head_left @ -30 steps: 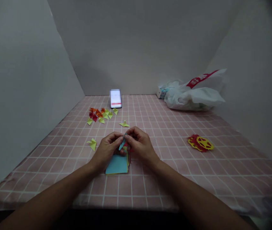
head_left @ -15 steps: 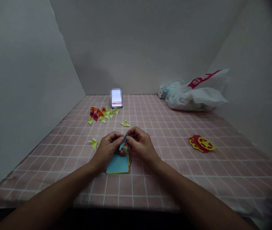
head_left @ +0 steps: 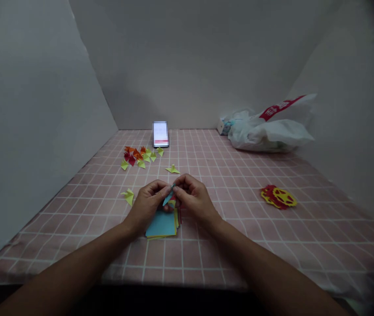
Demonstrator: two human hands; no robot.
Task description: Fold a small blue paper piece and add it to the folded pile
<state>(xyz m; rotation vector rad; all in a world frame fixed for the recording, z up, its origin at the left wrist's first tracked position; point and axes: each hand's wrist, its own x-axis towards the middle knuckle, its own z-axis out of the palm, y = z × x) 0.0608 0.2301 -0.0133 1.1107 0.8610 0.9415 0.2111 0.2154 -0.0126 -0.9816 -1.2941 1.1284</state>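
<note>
1. Folded blue paper (head_left: 167, 198): held up over the far end of a blue-topped paper stack (head_left: 161, 225).
2. Left hand (head_left: 147, 202) and right hand (head_left: 194, 198): both narrow, pinching the paper between them.
3. Yellow paper bird (head_left: 129, 197): on checked worktop (head_left: 236, 186), just beside left hand.

Bare left hand (head_left: 144, 202), bare right hand (head_left: 196, 199), rounded knuckles (head_left: 201, 184)! And here, bare wrists (head_left: 218, 224), slimmer; then bare forearms (head_left: 265, 263), long, broadening towards view's bottom edge.
</note>
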